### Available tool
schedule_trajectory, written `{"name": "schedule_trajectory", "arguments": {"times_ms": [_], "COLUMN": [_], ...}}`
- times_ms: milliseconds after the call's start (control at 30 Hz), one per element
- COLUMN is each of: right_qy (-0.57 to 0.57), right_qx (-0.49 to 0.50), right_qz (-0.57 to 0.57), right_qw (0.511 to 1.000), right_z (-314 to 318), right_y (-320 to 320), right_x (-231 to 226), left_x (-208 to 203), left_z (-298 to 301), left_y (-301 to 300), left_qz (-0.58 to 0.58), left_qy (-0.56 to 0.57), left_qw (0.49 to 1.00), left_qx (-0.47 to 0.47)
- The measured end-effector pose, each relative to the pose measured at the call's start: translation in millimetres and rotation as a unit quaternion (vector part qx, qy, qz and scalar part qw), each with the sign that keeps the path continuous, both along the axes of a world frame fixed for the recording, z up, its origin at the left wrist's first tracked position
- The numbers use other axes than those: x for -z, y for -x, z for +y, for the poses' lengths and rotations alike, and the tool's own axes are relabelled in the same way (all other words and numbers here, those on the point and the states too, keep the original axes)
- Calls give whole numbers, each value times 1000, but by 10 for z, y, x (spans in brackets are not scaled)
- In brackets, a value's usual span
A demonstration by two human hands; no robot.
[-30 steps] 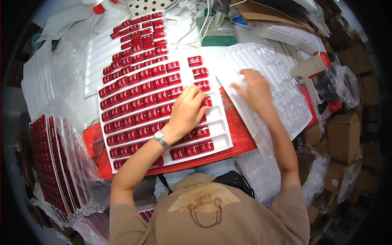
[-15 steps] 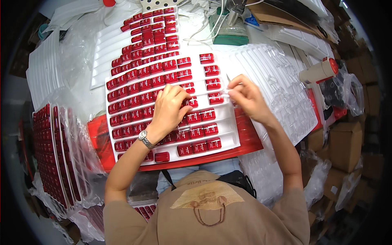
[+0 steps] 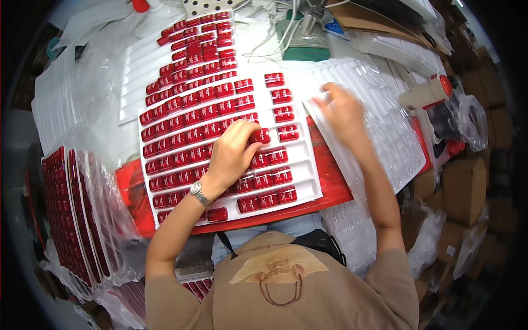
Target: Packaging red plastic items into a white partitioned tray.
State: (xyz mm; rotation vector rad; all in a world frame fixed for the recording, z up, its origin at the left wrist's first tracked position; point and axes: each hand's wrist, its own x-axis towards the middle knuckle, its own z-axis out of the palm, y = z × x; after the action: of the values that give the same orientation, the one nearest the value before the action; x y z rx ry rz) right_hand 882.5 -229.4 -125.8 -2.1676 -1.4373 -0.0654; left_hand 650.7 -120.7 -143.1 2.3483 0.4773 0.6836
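My left hand [image 3: 233,153], with a watch [image 3: 198,192] on its wrist, reaches over a white ridged tray [image 3: 304,170]. Its thumb and index finger are closed around a small glossy red container [image 3: 260,136] with pale print. Several similar red containers [image 3: 209,111] lie in rows along the tray's grooves, and part of the rows is hidden under my hand. To the right of the tray, my right hand [image 3: 342,114] is raised over pale plastic trays [image 3: 379,132]. Its fingers are smeared by motion, so whether they hold anything does not show.
Beyond the front tray lies another white tray [image 3: 132,82] with red containers. Filled trays [image 3: 58,203] stand on edge at the left in clear plastic. Cables and a green-based device [image 3: 306,53] sit at the back; a beige cylinder [image 3: 423,98] and cardboard boxes [image 3: 463,187] are at right.
My right hand has moved up and to the right, away from the tray's right column. My left hand stays over the rows, its pinched container now showing more clearly.
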Motion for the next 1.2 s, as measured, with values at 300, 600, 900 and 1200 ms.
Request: {"name": "schedule_trajectory", "arguments": {"times_ms": [300, 600, 900, 1200], "right_qy": [15, -186, 13, 51], "right_qx": [7, -255, -332, -382], "right_qz": [91, 563, -73, 3], "right_qw": [996, 764, 940, 923], "right_z": [-379, 272, -242, -203], "right_y": [-716, 683, 1379, 1317], "right_x": [146, -184, -100, 46], "left_x": [53, -43, 104, 104], "left_z": [341, 125, 297, 454], "left_y": [-112, -56, -162, -283], "left_qz": [69, -164, 6, 34], "left_qy": [-118, 387, -102, -140], "left_qw": [990, 898, 995, 983], "left_qx": [-28, 127, -17, -118]}}
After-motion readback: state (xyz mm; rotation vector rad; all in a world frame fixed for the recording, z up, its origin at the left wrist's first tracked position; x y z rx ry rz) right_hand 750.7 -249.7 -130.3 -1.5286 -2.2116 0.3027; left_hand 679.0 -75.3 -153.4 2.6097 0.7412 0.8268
